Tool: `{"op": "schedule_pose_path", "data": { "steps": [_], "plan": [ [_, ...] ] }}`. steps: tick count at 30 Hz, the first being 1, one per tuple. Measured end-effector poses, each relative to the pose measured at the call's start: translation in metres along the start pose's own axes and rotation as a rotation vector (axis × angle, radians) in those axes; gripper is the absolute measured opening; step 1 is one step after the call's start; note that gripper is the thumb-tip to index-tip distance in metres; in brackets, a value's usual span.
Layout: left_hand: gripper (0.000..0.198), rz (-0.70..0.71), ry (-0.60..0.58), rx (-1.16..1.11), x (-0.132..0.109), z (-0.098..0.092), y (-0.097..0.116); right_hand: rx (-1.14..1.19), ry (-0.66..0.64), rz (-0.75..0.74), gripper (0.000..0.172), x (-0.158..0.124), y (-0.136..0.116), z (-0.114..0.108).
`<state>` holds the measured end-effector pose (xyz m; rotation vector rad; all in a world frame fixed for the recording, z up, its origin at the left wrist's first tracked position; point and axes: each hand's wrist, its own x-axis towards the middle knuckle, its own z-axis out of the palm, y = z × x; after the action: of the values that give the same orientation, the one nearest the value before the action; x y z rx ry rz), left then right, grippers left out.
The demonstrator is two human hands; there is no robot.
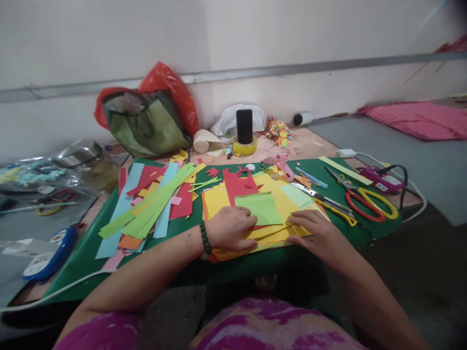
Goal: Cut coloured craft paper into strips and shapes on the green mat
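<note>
A stack of yellow paper (213, 201) lies at the front of the green mat (87, 257), with a light green paper piece (264, 206) and a red cut-out sheet (231, 182) on top. My left hand (231, 228), wearing a beaded bracelet, curls its fingers over the stack's left front part, beside the green piece; thumb and fingers close on yellow paper there. On the stack's right side rests my right hand (315, 228), fingers stretched out and thumb apart, touching the yellow sheets. Just beyond it are a utility knife (324, 198) and red-and-yellow-handled scissors (368, 199).
Cut paper strips (153, 206) are heaped left of the stack. Behind stand a phone (244, 126) on a tape roll (245, 146), a green bag (146, 121) and a paper ornament (280, 132). A pink glue gun (282, 165) lies beyond the stack. A white cable (416, 187) runs at right.
</note>
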<state>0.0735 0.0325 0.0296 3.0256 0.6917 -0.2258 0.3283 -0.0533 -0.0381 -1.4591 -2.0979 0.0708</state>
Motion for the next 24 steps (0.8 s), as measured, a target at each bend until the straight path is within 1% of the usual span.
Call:
{"op": "schedule_pose_path", "data": {
  "steps": [2, 4, 8, 10, 14, 16, 18, 21, 24],
  "plan": [
    [0.031, -0.014, 0.004, 0.008, 0.000, -0.001, 0.001, -0.016, -0.004, -0.017, 0.028, 0.001, -0.002, 0.003],
    [0.030, -0.014, 0.008, 0.014, 0.000, -0.001, 0.001, -0.047, -0.010, -0.029, 0.030, 0.002, -0.003, 0.004],
    [0.051, 0.002, 0.019, -0.013, 0.001, 0.001, 0.000, -0.148, 0.005, -0.038, 0.032, 0.011, -0.009, 0.004],
    [0.054, -0.011, 0.047, -0.032, 0.002, 0.002, -0.003, -0.147, -0.002, -0.050, 0.031, 0.018, -0.013, 0.006],
    [0.051, -0.109, 0.133, -0.037, 0.003, 0.001, -0.015, -0.048, -0.103, -0.054, 0.029, 0.031, -0.020, 0.013],
    [0.048, -0.170, 0.136, -0.028, 0.003, 0.001, -0.022, -0.035, -0.145, -0.038, 0.026, 0.034, -0.021, 0.017],
    [0.049, -0.188, 0.115, -0.034, 0.004, 0.001, -0.027, -0.046, -0.152, -0.031, 0.023, 0.035, -0.021, 0.020],
    [0.064, -0.166, 0.132, -0.054, 0.005, 0.006, -0.026, -0.039, -0.121, -0.053, 0.026, 0.033, -0.019, 0.022],
    [0.078, -0.093, 0.242, -0.078, 0.005, 0.012, -0.019, -0.019, -0.088, -0.071, 0.030, 0.030, -0.015, 0.019]
  ]
}}
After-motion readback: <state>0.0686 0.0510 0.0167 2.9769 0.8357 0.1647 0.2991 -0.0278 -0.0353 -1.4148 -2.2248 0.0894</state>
